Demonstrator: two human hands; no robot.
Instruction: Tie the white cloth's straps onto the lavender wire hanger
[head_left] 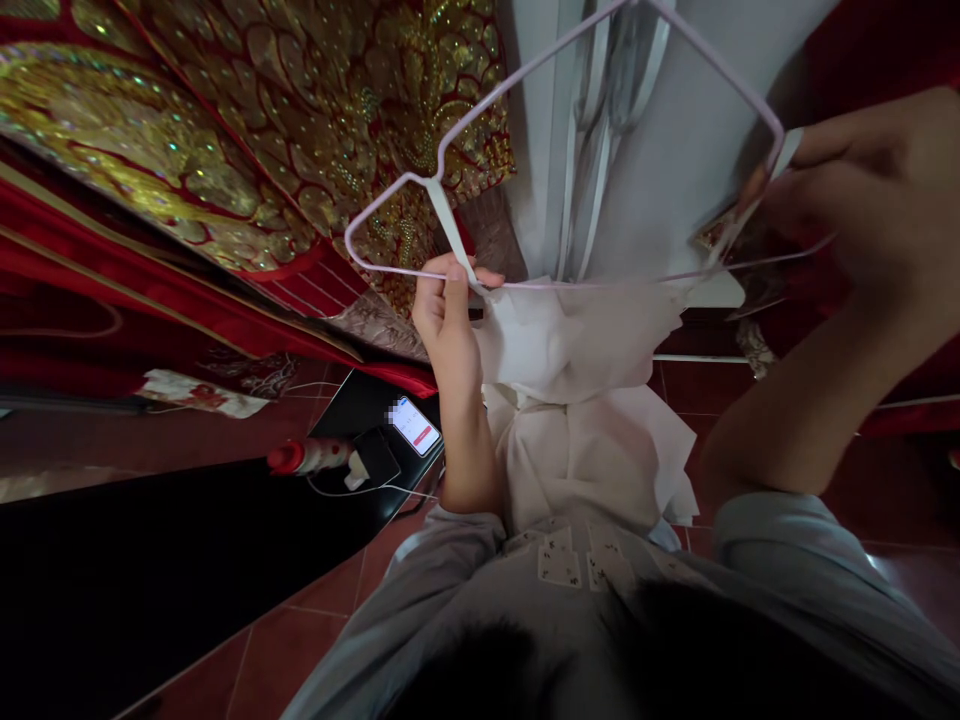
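A pale pink clothes hanger (667, 277) is held up in front of me. From it hangs a white, layered garment (570, 350) with thin straps. One strap (448, 225) is looped over the hanger's left notch. My left hand (450, 310) is closed around the lower bar near that strap's base, thumb on top. My right hand (892, 190), slightly blurred, pinches the other white strap (785, 152) at the hanger's right notch. The hanger's hook lies above the top edge, out of sight.
Red costumes with gold sequins (322, 130) hang at the left. Behind the hanger are white panels (540, 120). A black bench-like surface (187, 560) carries a lit phone (415, 426), a red-capped bottle (307, 456) and a cable. Red tiles (285, 645) cover the floor.
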